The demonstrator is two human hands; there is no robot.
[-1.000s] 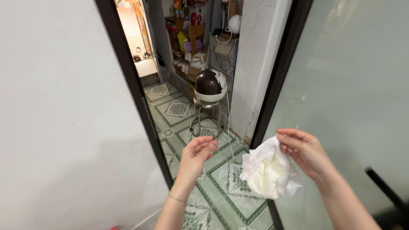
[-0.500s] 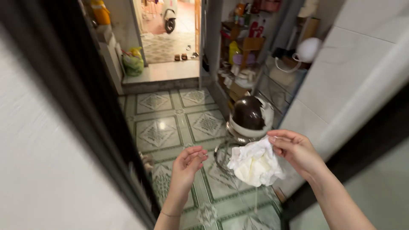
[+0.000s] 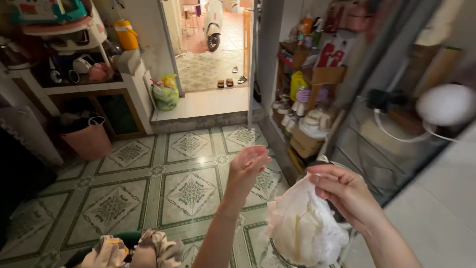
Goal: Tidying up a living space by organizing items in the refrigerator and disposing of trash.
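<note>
White crumpled cloth (image 3: 303,229) is pinched at its top edge by the fingers of the right hand (image 3: 342,193) and hangs down from them above the green patterned floor tiles (image 3: 148,188). The left hand (image 3: 247,168) is raised just beside it, fingers loosely curled and holding nothing, apart from the cloth. A pink basket (image 3: 90,139) is seen well away under a counter (image 3: 74,89) at the left.
</note>
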